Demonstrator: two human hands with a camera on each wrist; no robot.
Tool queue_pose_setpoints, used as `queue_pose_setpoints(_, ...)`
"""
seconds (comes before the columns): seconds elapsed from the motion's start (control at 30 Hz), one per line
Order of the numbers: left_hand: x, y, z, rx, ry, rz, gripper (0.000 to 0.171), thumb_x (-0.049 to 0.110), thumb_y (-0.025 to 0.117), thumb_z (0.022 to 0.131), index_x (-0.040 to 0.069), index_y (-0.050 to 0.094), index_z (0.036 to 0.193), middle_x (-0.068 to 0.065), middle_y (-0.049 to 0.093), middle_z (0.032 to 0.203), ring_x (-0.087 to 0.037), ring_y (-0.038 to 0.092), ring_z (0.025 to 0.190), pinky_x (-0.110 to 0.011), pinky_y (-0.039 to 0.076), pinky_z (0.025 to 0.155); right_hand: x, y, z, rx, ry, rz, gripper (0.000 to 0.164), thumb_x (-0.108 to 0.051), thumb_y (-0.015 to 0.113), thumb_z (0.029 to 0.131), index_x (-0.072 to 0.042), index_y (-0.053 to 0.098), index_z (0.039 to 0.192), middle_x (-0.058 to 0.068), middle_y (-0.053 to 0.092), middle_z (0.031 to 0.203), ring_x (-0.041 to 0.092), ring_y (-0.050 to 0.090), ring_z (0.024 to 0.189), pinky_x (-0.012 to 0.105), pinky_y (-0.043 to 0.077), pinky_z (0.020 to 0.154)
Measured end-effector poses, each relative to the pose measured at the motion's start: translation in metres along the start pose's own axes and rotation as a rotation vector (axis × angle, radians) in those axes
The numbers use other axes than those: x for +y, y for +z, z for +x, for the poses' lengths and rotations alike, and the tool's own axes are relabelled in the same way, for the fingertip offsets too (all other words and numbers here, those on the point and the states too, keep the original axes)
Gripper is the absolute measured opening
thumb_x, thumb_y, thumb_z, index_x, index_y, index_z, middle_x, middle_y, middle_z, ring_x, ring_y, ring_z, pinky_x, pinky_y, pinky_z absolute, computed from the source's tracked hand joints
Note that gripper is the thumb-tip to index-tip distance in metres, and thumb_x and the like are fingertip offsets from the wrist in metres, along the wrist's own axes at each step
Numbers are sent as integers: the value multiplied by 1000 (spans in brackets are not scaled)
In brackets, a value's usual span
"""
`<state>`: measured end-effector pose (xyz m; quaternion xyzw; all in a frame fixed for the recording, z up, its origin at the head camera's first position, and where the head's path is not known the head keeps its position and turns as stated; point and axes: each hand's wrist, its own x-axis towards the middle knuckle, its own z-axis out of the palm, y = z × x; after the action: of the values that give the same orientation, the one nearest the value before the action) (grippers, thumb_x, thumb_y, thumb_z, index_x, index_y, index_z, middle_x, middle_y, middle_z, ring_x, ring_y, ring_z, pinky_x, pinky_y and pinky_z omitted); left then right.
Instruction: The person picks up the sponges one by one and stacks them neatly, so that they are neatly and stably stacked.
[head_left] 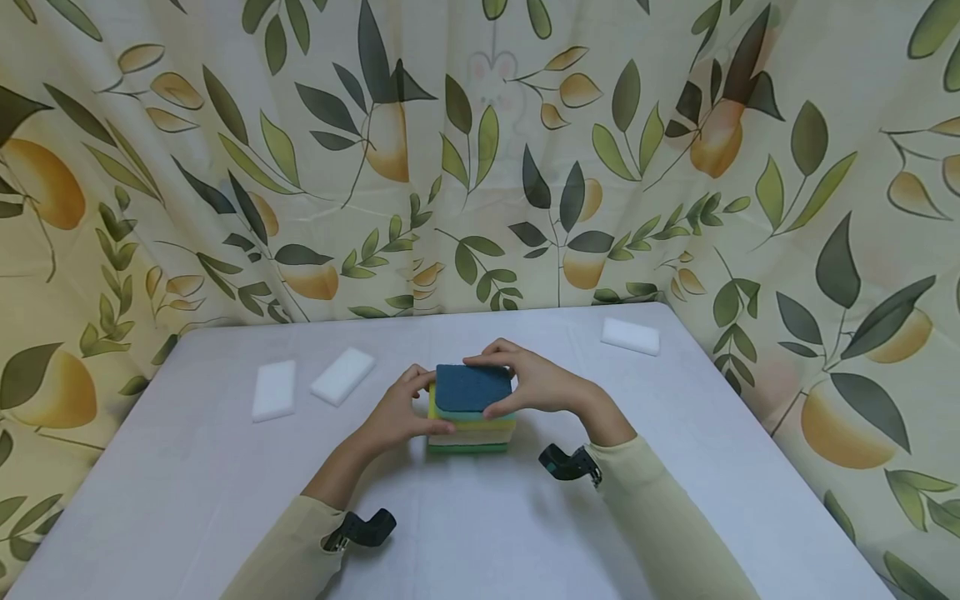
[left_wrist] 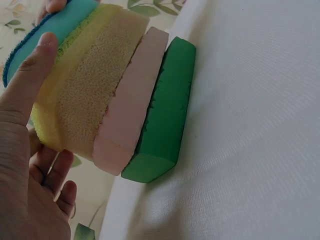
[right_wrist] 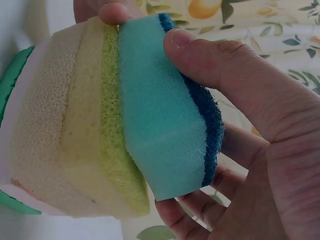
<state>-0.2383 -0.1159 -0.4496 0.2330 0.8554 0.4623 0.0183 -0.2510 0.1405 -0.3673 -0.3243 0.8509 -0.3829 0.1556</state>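
A stack of coloured sponges stands on the table: a green block (left_wrist: 165, 110) at the bottom, a pink one (left_wrist: 131, 102) on it, then a beige porous one (left_wrist: 95, 85) and a yellow sponge (right_wrist: 85, 120) with a yellow-green top. Uppermost is a teal sponge (right_wrist: 155, 100) with a dark blue scouring face (head_left: 472, 387), slightly askew over the yellow one. My right hand (head_left: 551, 385) grips it from the right, thumb in front, fingers behind. From the left, my left hand (head_left: 393, 412) holds the yellow sponge between thumb and fingers.
Two white rectangular blocks (head_left: 274, 391) lie on the white-covered table (head_left: 187, 483) to the left. A third white block (head_left: 630, 337) lies at the back right. A patterned curtain (head_left: 480, 167) hangs behind the table. Both wrists carry small black cameras (head_left: 567, 463).
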Motion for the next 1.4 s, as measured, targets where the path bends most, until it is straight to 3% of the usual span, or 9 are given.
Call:
queue_pose_setpoints(0.6,0,-2,0,4,-8,15,84,39,89,69,12,54,140,0,52,118,-18,48,111,-43,40,94,2,1,1,-15,24,24,72,-25,83,78,-14,53,143,6,49,131,25,51,119,45,44,99)
queue_pose_setpoints(0.8,4,-7,-2,20,22,25,85,43,88,70,14,53,142,-1,52,123,-21,49,115,-45,41,94,4,1,1,-9,9,14,73,-25,84,78,-13,53,143,6,49,131,24,52,117,44,44,97)
queue_pose_setpoints(1.03,12,-14,1,40,84,11,83,35,87,74,16,49,146,-5,51,124,-29,49,117,-50,40,95,4,1,0,-8,10,24,72,-24,84,78,-13,53,143,6,49,131,24,52,116,44,44,97)
queue_pose_setpoints(1.17,18,-15,5,46,109,-3,84,41,85,74,20,48,146,-2,50,124,-31,48,118,-56,39,96,4,1,0,-4,12,10,72,-25,84,78,-14,53,143,6,49,131,23,52,116,42,44,97)
queue_pose_setpoints(1.4,25,-9,9,27,98,-11,83,39,87,72,18,52,144,-3,48,122,-26,46,116,-58,39,98,5,2,1,0,3,-9,72,-26,83,79,-15,53,143,5,50,130,22,52,113,39,45,94)
